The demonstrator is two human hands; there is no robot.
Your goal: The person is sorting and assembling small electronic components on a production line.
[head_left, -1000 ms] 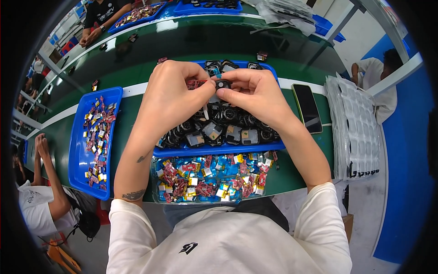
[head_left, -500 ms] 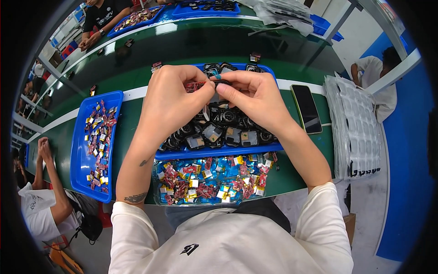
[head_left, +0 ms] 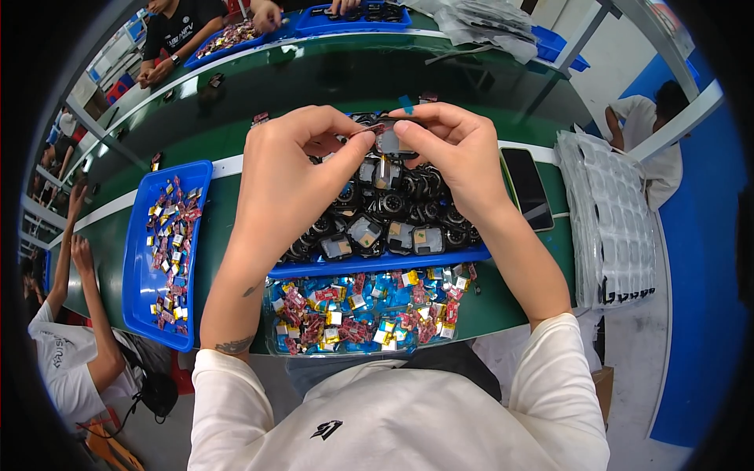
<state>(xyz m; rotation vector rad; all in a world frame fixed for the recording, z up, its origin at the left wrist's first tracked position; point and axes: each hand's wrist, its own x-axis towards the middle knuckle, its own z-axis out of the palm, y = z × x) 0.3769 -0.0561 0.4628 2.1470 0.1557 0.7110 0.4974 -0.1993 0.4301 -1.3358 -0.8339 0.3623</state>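
Note:
Both of my hands meet over a pile of black smartwatch housings [head_left: 393,204] in a blue tray [head_left: 377,267]. My right hand [head_left: 463,157] grips one black watch housing [head_left: 389,143] with a grey inner face, thumb on top. Between the thumb and fingers of my left hand [head_left: 290,165] is a small red circuit board [head_left: 371,130], touching or right beside the housing's left edge. A strip of blue film [head_left: 405,104] shows just beyond my right fingers. Nearest my body, a clear tray [head_left: 271,339] holds many red boards with white-and-yellow battery cells.
Another blue tray [head_left: 135,267] of boards and batteries stands at the left. A phone [head_left: 528,188] lies to the right, beside stacked clear plastic trays [head_left: 609,220]. Across the green table [head_left: 314,78], co-workers' hands are at more blue trays; another person sits at left.
My right hand has tilted the watch housing so its grey inner face shows, and moved slightly outward. A co-worker's hands have appeared at the far trays.

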